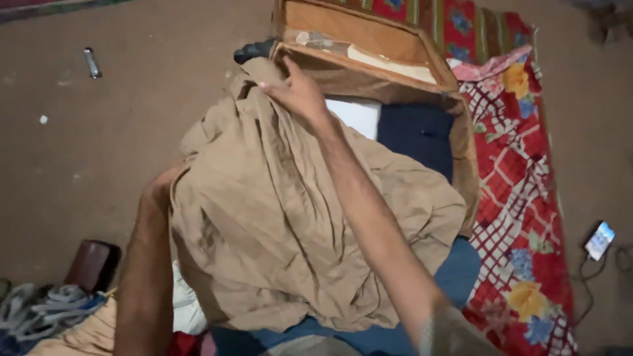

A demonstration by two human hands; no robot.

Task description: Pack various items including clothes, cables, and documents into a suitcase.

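A large crumpled tan cloth point(277, 224) fills the middle of the head view, draped over an open brown suitcase point(461, 125). My right hand point(295, 92) reaches forward and pinches the cloth's far edge near the suitcase corner. My left hand point(160, 186) is mostly hidden under the cloth's left side, only the wrist and forearm showing, and seems to lift it from beneath. Inside the suitcase lie a white folded item point(359, 113) and a dark navy one point(419, 135).
A red patterned quilt point(521, 217) lies right of the suitcase. A phone on a cable point(599, 240) rests at far right. A metal tool point(91, 62) lies on the brown floor upper left. A dark red box point(92, 264) and grey cord point(46, 306) sit at bottom left. Blue fabric point(461, 273) lies under the cloth.
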